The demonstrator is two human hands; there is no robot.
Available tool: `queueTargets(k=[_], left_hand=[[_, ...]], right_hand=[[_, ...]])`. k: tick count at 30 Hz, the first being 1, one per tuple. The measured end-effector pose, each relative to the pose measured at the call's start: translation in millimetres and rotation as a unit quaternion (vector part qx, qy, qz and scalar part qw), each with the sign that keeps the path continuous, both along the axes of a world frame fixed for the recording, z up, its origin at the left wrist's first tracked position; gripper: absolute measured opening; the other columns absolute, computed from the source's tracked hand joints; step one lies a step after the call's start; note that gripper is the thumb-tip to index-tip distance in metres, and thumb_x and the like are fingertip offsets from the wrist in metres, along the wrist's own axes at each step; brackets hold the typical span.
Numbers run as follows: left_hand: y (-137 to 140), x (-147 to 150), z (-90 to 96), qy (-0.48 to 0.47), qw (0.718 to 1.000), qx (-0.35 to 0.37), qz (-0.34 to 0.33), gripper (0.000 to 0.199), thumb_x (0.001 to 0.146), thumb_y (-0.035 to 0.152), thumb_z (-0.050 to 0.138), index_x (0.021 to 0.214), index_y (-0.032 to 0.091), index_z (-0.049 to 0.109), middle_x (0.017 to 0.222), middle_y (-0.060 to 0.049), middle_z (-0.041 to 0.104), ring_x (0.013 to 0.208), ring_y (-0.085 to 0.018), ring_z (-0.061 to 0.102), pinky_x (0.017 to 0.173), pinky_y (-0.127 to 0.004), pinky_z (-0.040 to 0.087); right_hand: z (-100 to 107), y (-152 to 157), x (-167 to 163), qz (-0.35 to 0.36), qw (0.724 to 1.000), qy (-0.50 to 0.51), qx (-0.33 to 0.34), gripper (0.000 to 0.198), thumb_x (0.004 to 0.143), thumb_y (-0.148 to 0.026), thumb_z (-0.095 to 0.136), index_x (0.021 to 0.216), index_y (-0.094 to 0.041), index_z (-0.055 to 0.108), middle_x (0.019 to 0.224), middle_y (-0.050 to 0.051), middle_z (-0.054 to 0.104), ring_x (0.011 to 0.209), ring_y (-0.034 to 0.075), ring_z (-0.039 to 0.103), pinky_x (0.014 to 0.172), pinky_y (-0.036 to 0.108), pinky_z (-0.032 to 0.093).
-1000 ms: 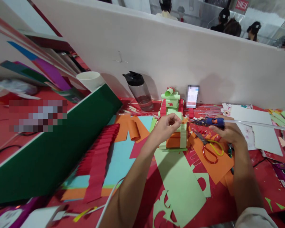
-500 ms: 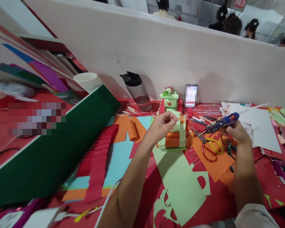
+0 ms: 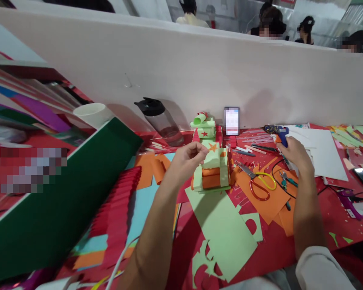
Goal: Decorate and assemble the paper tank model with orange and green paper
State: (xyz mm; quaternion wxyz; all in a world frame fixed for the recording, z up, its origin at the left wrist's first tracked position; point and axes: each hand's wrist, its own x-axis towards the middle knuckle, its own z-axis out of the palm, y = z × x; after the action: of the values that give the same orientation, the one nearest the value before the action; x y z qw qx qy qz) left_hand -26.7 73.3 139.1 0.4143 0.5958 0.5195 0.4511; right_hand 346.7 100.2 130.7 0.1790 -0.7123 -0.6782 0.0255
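My left hand (image 3: pixel 186 161) is pinched closed on a small orange paper star (image 3: pixel 213 148). It hovers over the light green panel of a layered paper model (image 3: pixel 212 181) with green and orange strips; a smaller red star shows on its back section. Whether the orange star touches the panel, I cannot tell. At the right, my right hand (image 3: pixel 293 151) is wrapped round the handle of a blue glue gun (image 3: pixel 276 130), whose nozzle points left above the table. Scissors (image 3: pixel 257 181) with red and yellow handles lie between the model and my right forearm.
A dark green board (image 3: pixel 63 193) slants across the left side. Behind stand a water bottle (image 3: pixel 161 123), a white cup (image 3: pixel 90 114) and a lit phone (image 3: pixel 232 121) against the white partition (image 3: pixel 181 68). Green paper (image 3: pixel 226 233), pliers (image 3: pixel 287 179) and black cables lie nearby.
My right hand has moved the glue gun away from the model, back and to the right. My left hand has shifted the orange star slightly left over the panel. The view has turned a little right.
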Motion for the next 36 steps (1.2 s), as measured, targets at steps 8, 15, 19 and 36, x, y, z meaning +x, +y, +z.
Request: queueTargets(k=[8, 15, 19, 36], left_hand=[[-4.5, -2.4, -5.4, 0.015, 1.0, -0.019, 0.018, 0.025, 0.078, 0.042, 0.07, 0.075, 0.02, 0.058, 0.064, 0.004, 0.052, 0.058, -0.011, 0.046, 0.054, -0.023, 0.036], [-24.3, -14.4, -33.9, 0.014, 0.998, -0.053, 0.03, 0.03, 0.076, 0.047, 0.072, 0.075, 0.02, 0.059, 0.063, 0.004, 0.052, 0.058, -0.011, 0.047, 0.056, -0.023, 0.039], [-41.9, -17.5, -53.7, 0.004, 0.996, -0.076, 0.041, 0.029, 0.077, 0.048, 0.07, 0.076, 0.021, 0.06, 0.061, 0.004, 0.052, 0.056, -0.012, 0.049, 0.056, -0.024, 0.041], [-65.3, -29.9, -82.2, 0.042, 0.996, -0.031, 0.075, 0.031, 0.085, 0.05, 0.066, 0.081, 0.02, 0.064, 0.121, -0.013, 0.074, 0.096, -0.022, 0.072, 0.085, -0.032, 0.055]], right_hand=[[-47.2, 20.0, -10.9, 0.011, 0.984, -0.082, -0.156, 0.034, 0.096, -0.048, 0.066, 0.099, -0.016, 0.077, 0.103, 0.018, 0.08, 0.097, 0.031, 0.075, 0.077, 0.032, 0.046], [-66.2, 26.9, -15.2, 0.015, 0.979, -0.076, -0.188, 0.029, 0.094, -0.042, 0.07, 0.109, -0.017, 0.072, 0.107, 0.015, 0.079, 0.098, 0.029, 0.074, 0.079, 0.031, 0.047], [-64.6, 25.8, -15.0, 0.002, 0.979, -0.068, -0.195, 0.033, 0.093, -0.039, 0.073, 0.116, -0.016, 0.067, 0.108, 0.015, 0.077, 0.099, 0.029, 0.073, 0.079, 0.031, 0.048], [-14.1, 11.3, -115.8, 0.407, 0.898, 0.153, -0.071, 0.053, 0.101, -0.026, 0.055, 0.154, -0.031, 0.047, 0.153, 0.009, 0.053, 0.144, 0.03, 0.05, 0.119, 0.049, 0.04]])
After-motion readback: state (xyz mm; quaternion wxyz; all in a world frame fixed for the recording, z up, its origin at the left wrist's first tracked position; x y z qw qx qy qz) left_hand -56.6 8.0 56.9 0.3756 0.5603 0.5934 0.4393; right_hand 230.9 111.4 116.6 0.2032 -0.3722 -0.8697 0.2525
